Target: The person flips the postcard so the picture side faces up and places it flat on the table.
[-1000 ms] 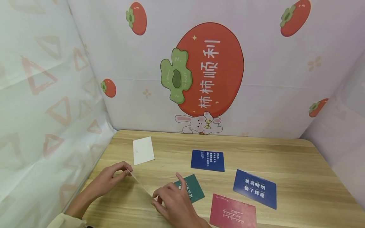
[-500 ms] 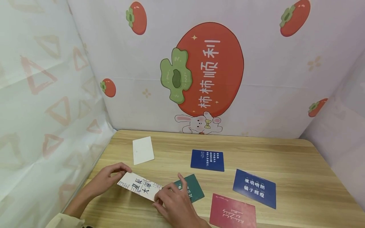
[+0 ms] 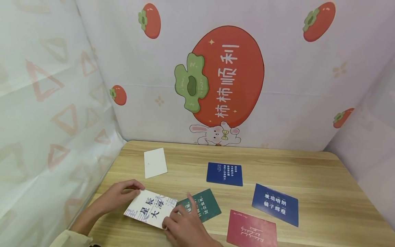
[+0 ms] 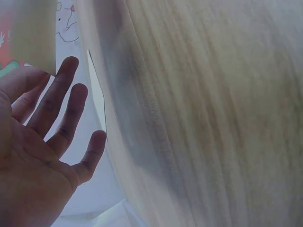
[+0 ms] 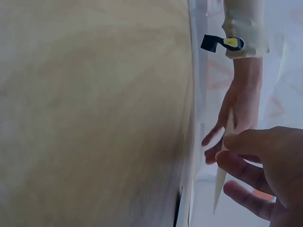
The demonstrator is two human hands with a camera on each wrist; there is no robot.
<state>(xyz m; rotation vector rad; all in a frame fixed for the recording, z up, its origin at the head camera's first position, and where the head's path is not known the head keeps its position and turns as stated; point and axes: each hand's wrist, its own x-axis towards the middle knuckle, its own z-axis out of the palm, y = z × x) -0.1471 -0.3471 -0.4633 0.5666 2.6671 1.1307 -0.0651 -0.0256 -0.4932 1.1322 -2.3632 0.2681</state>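
A white card with dark and lilac lettering [image 3: 151, 209] is held between both hands, its printed face tilted up toward the head camera. My left hand [image 3: 115, 197] pinches its far left corner between thumb and index finger; in the left wrist view the other fingers [image 4: 68, 123] are spread. Thumb and fingers of my right hand [image 3: 186, 224] pinch its right edge, with the index finger raised. The right wrist view shows the card nearly edge-on, above the tabletop. Partly behind the right hand lies a green card [image 3: 208, 206] with white text, overlapped by the held card in the head view.
On the wooden table [image 3: 333, 192] lie a blank white card [image 3: 155, 163] at the back left, a dark blue card [image 3: 224, 174] at the back middle, another blue card [image 3: 276, 204] to the right and a pinkish-red card [image 3: 252, 228] in front. Printed cloth walls [image 3: 290, 113] surround the table.
The held card has turned from edge-on to showing its lettered face to the head camera. The right hand has shifted slightly down and left, uncovering more of the green card.
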